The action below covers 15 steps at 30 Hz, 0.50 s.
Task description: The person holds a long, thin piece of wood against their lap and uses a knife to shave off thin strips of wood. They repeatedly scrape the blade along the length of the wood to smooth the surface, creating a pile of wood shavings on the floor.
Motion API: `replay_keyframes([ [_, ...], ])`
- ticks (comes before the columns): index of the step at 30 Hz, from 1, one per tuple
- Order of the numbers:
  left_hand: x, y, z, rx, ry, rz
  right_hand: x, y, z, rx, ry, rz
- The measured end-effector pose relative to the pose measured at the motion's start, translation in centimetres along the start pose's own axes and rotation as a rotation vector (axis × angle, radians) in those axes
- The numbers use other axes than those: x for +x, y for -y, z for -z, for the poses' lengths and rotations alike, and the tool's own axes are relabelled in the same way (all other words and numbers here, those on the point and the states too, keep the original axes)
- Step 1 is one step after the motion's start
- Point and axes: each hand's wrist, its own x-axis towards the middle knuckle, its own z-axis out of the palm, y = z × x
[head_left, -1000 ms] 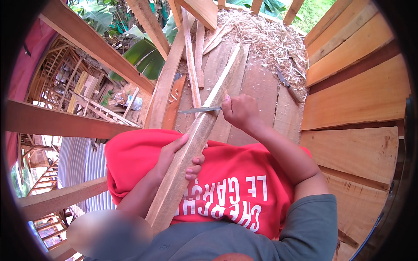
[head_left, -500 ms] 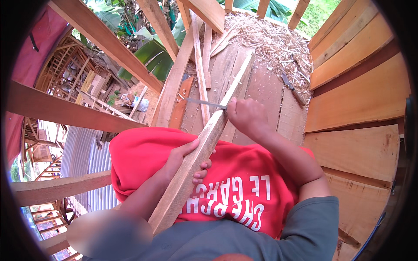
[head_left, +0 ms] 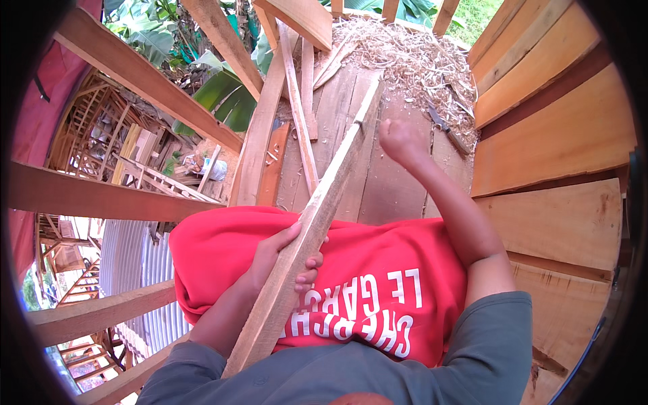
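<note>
My left hand is closed round a long squared wooden bar, thumb on one side and fingers curled under the other. The bar slants from my body up to the right, its upper face pale and freshly cut toward the far end. My right hand is a fist just right of the bar's far part, around a thin knife whose blade hardly shows in this view. A small dark bit stands at the bar's edge beside that fist. Under the bar, a red cloth with white lettering covers my lap.
A second knife lies on the plank floor at the right, beside a heap of wood shavings. Loose strips lie ahead. Timber rails run along the left; a board wall stands on the right.
My right hand has moved away from me along the bar and slightly right. The blade that lay across the bar is now barely visible. My left hand keeps its hold.
</note>
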Motion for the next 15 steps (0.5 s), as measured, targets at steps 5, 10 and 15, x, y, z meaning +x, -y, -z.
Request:
replay_keyframes([
  [5,-0.5,0.2,0.3,0.004,0.016,0.003,-0.2,0.4,-1.5,-0.116,-0.003,0.111],
  [10,0.0,-0.1,0.8,-0.035,-0.034,-0.005,-1.0,1.9,-1.6,-0.06,0.018,0.161],
  [15,-0.3,0.3,0.0,0.023,-0.061,0.006,3.9,-4.4,-1.5,-0.046,-0.126,0.02],
])
